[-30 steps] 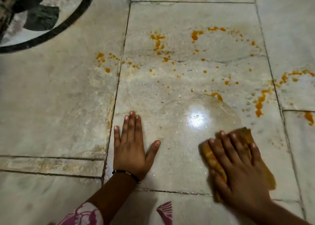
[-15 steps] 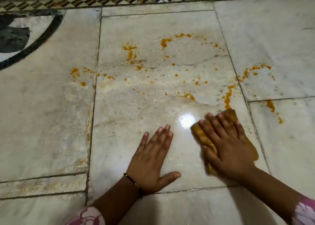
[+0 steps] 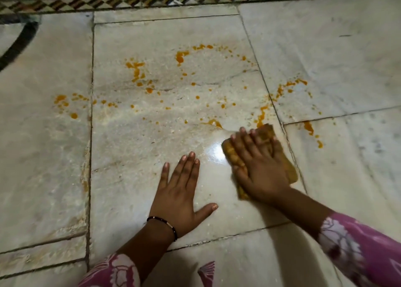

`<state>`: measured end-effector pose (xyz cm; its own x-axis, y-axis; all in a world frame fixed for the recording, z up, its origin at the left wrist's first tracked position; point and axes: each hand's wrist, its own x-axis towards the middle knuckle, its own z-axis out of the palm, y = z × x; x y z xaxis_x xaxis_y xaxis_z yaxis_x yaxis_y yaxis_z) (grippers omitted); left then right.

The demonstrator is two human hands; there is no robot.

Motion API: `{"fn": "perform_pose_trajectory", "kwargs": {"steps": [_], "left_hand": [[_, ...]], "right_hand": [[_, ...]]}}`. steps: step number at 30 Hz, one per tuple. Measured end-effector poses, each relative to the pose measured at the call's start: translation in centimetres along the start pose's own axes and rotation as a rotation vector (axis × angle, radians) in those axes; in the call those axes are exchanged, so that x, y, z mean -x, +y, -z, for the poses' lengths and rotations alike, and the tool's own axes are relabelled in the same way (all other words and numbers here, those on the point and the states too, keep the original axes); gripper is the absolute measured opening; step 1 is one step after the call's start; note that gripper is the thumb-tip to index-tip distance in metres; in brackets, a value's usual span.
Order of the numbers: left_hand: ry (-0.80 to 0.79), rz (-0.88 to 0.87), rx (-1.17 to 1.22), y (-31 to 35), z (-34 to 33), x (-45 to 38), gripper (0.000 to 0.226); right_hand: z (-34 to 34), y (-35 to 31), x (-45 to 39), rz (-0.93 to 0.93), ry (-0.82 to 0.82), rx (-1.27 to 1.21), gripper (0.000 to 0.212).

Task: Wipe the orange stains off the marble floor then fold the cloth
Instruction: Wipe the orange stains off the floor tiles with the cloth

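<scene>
Right, my right hand [image 3: 259, 167] presses flat, fingers straight, on the folded cloth [image 3: 288, 169] at the near edge of the orange stains [image 3: 136, 69]; my left hand [image 3: 179, 193] lies spread on the marble floor [image 3: 43, 156], bracing, holding nothing. I'd judge firm, overlapping strokes pushed away from me best, turning the cloth once a face is soaked. One cloth, two hands; the stains are scattered splatters across several slabs, too many to count.
</scene>
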<state>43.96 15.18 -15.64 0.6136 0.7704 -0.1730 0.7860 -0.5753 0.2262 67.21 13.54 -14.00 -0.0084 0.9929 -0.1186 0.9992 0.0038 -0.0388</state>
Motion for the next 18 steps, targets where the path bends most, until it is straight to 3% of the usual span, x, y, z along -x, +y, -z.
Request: {"fn": "perform_pose_trajectory", "kwargs": {"steps": [3, 5, 9, 12, 14, 18], "left_hand": [[0.005, -0.008, -0.005, 0.0, -0.1, 0.0, 0.095], [0.011, -0.013, -0.007, -0.1, -0.2, 0.1, 0.095], [0.031, 0.001, -0.010, 0.0, -0.2, 0.0, 0.095], [0.030, 0.005, 0.002, 0.0, -0.1, 0.1, 0.095], [0.025, 0.013, 0.007, 0.0, -0.1, 0.1, 0.095], [0.015, 0.013, 0.011, 0.0, -0.1, 0.1, 0.095]], "right_hand": [[-0.7, -0.6, 4.9, 0.202, -0.052, -0.005, 0.070], [-0.7, 2.2, 7.8, 0.225, -0.049, -0.016, 0.071], [0.2, 7.9, 7.2, 0.085, -0.097, -0.008, 0.072], [0.7, 7.7, 3.7, -0.097, -0.074, 0.001, 0.068], [0.6, 5.9, 1.4, -0.124, -0.058, 0.019, 0.067], [0.3, 1.5, 0.8, 0.195, -0.082, 0.018, 0.067]]}}
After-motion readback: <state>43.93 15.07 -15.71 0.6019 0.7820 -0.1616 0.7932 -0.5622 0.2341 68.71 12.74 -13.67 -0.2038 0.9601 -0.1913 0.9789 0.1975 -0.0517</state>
